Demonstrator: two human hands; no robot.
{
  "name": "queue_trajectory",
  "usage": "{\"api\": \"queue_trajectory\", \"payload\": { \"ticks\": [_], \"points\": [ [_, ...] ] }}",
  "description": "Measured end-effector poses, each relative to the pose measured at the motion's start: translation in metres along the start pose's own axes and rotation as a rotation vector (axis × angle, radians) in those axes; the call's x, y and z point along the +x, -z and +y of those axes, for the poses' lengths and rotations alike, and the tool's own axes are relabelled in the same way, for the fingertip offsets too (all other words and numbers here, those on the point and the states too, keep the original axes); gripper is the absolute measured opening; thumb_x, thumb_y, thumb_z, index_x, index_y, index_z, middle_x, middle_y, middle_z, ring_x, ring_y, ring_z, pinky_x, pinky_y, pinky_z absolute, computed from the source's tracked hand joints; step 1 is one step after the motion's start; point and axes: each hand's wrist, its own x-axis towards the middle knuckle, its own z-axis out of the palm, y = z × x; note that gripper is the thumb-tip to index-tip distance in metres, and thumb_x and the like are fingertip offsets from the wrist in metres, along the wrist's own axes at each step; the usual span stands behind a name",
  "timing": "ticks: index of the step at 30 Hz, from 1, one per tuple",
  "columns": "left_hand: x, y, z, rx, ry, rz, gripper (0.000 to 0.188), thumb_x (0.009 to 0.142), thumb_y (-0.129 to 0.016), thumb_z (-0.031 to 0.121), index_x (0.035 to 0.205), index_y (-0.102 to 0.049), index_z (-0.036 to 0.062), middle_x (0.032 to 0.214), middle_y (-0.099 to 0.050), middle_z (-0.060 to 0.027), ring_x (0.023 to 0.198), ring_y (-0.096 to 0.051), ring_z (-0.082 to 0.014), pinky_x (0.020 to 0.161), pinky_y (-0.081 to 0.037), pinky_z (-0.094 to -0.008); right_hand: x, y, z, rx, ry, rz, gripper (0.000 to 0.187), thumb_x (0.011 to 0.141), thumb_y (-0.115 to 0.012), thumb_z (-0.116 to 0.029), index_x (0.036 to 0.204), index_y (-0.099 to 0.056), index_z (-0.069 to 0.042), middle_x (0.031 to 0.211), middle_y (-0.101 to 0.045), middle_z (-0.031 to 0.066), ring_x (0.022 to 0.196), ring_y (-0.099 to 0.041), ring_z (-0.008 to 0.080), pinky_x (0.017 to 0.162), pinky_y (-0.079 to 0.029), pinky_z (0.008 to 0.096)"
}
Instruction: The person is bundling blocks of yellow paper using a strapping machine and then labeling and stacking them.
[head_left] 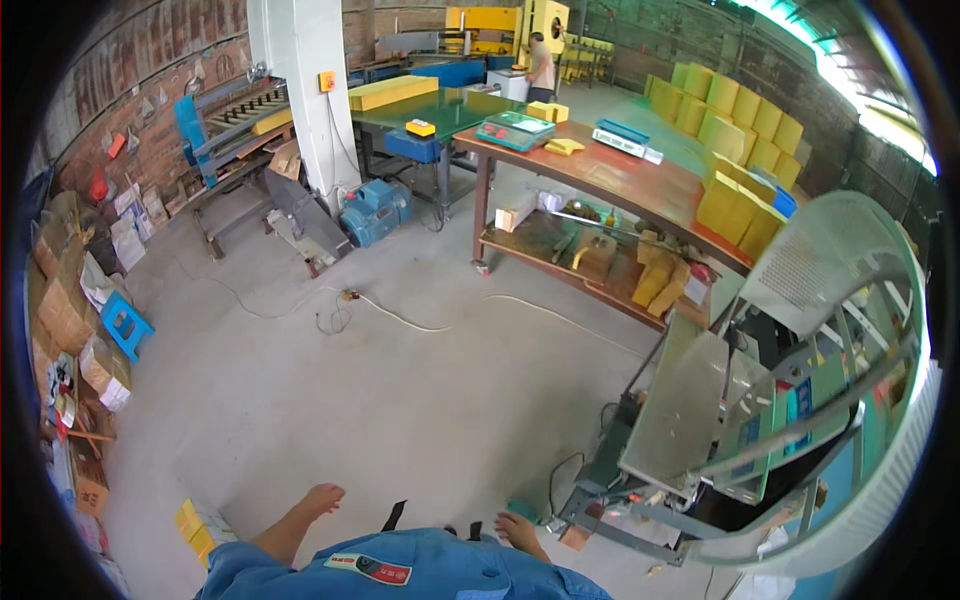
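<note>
My left hand (pixel 322 499) hangs over the grey concrete floor (pixel 330 410) at the lower left. Its fingers are loosely extended and nothing shows in them. A low stack of yellow and white packs (pixel 195 530) lies on the floor to the left of that forearm. On the other side of my blue-clothed body, my right hand (pixel 514 528) is lowered with its fingers partly spread, holding nothing that I can see. The metal-framed machine (pixel 625 500) at the right is nearest to it; a small green object (pixel 524 511) shows close by.
Thin cables (pixel 400 318) trail across the floor ahead. A brown workbench (pixel 600 180) carries scales (pixel 515 130) and yellow blocks. A blue motor (pixel 376 212) sits by a white pillar (pixel 310 100). Cartons and a blue stool (pixel 126 325) line the left. Another person (pixel 541 68) stands far back.
</note>
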Motion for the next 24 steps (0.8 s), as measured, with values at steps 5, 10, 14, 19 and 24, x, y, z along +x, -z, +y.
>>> {"api": "queue_trajectory", "payload": {
  "ticks": [5, 10, 14, 19, 24],
  "points": [
    [0.084, -0.021, 0.124, 0.194, -0.203, -0.051, 0.040, 0.089, -0.057, 0.038, 0.110, -0.063, 0.0046, 0.096, -0.067, -0.0115, 0.082, -0.065, -0.0225, 0.070, -0.052, -0.0352, 0.050, -0.056, -0.175, -0.531, 0.466, -0.061, 0.032, 0.090, -0.060, -0.025, 0.115, -0.067, -0.007, 0.105, -0.070, 0.0107, 0.097, -0.067, 0.0214, 0.083, -0.051, 0.0315],
    [0.175, -0.025, 0.170, 0.408, -0.146, -0.078, 0.040, 0.088, -0.053, 0.040, 0.108, -0.066, 0.0073, 0.094, -0.069, -0.0127, 0.084, -0.067, -0.0240, 0.074, -0.052, -0.0382, 0.155, 0.014, -0.230, -0.546, 0.356, 0.032, 0.032, 0.087, -0.059, -0.032, 0.110, -0.070, -0.013, 0.103, -0.071, 0.0120, 0.097, -0.067, 0.0274, 0.087, -0.050, 0.0345],
    [0.270, -0.010, 0.197, 1.005, -0.301, -0.308, 0.041, 0.087, -0.053, 0.040, 0.107, -0.067, 0.0062, 0.091, -0.069, -0.0120, 0.081, -0.067, -0.0240, 0.070, -0.053, -0.0363, 0.237, 0.082, -0.315, -0.597, 0.364, 0.158, 0.029, 0.086, -0.062, -0.024, 0.108, -0.071, -0.006, 0.087, -0.072, 0.0119, 0.081, -0.069, 0.0184, 0.076, -0.052, 0.0303],
    [0.289, -0.020, 0.365, 0.025, -0.016, 0.027, 0.043, 0.088, -0.055, 0.040, 0.111, -0.066, 0.0053, 0.091, -0.068, -0.0109, 0.080, -0.066, -0.0207, 0.067, -0.054, -0.0340, 0.338, 0.103, -0.457, -0.724, 0.312, 0.059, 0.035, 0.087, -0.057, -0.032, 0.110, -0.070, -0.009, 0.102, -0.070, 0.0163, 0.098, -0.066, 0.0312, 0.086, -0.050, 0.0375],
    [0.400, 0.004, 0.503, 0.141, -0.061, -0.090, 0.041, 0.089, -0.058, 0.041, 0.106, -0.067, 0.0045, 0.090, -0.068, -0.0090, 0.080, -0.065, -0.0181, 0.071, -0.053, -0.0317, 0.451, 0.070, -0.565, -0.858, 0.503, 0.027, 0.035, 0.090, -0.057, -0.033, 0.113, -0.069, -0.009, 0.100, -0.071, 0.0149, 0.096, -0.068, 0.0282, 0.083, -0.051, 0.0391]
  ]
}}
